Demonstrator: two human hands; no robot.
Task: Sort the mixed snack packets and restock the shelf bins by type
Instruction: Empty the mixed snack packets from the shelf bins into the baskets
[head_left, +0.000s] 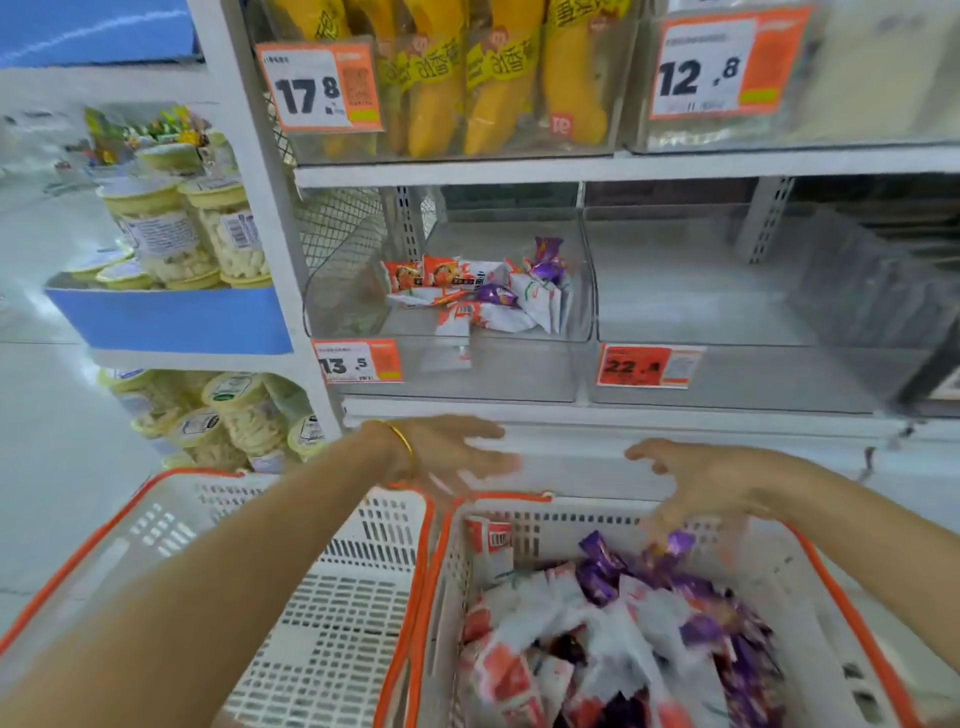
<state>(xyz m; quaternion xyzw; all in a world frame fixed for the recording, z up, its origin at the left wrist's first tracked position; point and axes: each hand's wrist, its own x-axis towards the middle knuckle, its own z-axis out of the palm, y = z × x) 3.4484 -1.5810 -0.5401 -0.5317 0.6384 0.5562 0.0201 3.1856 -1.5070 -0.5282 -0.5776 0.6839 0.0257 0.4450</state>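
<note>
Under my right grip (701, 483): the right basket (550, 522), white slatted plastic with an orange rim, heaped with snack packets (597, 639), purple and red-and-white ones mixed together.
Right grip, state: fingers bent downward over the far end of the heap, tips at a purple packet (678, 543). Blur hides whether I hold it, so I cannot tell.
Left grip (452, 457), state: wide, fingers spread and straight, holding nothing, blurred at the tips. It hovers above the far rims where the two baskets meet.
Left wrist: a thin gold bangle (402, 441).
Under my left forearm: the left basket (332, 597), same make, side by side with the right basket and touching it.
Ahead of and above my left grip: a clear shelf bin (348, 291) with a small pile of loose packets (483, 291), orange-red, white and purple together. A price tag (358, 361) on its front reads 13.5.
Ahead of and above my right grip: a second clear bin (753, 374) just beside the first. Its orange tag (649, 366) reads 22, with the last figure blurred.
One shelf higher than both grips: long yellow packs (498, 88) standing in a clear bin.
Far left of my left grip: a blue-fronted shelf (171, 322) of lidded jars (197, 234) filled with pale pieces.
</note>
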